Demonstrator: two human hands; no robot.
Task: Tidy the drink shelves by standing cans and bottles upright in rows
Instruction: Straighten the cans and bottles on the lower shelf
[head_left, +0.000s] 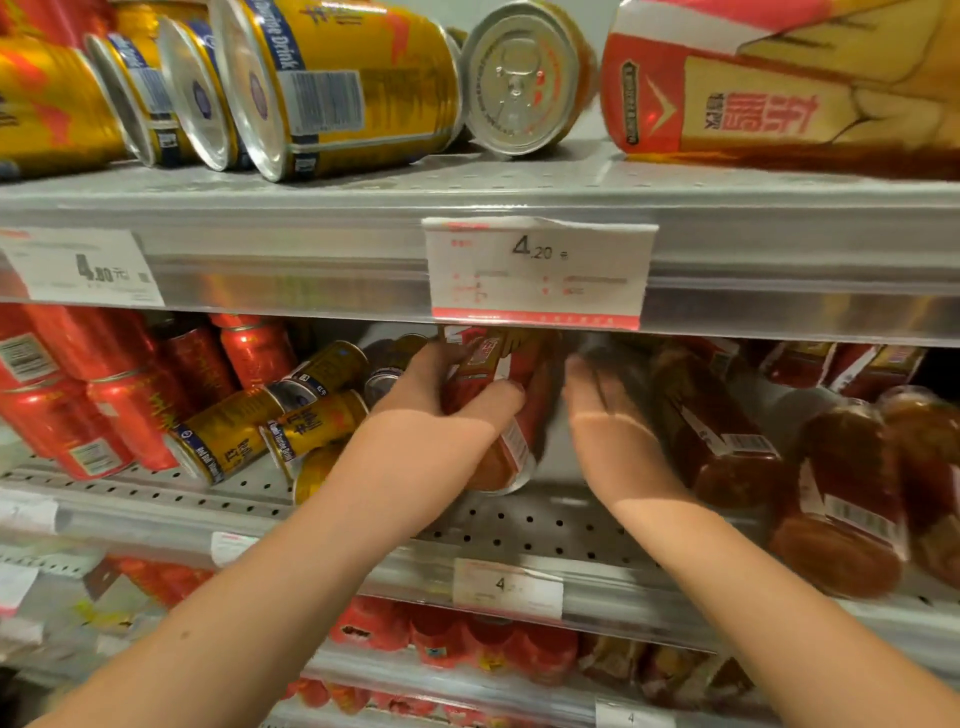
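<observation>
- Head view: my left grip (441, 410) was wrapped round a red bottle (519, 447), tilted at the middle shelf (519, 525).
- My right grip (608, 415) was just beside it; I could not tell if it held anything.

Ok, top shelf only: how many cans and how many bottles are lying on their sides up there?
Cans: 5
Bottles: 1
Total: 6
Bits of more containers show behind at the top-left edge, but they are too cut off to count.
</observation>
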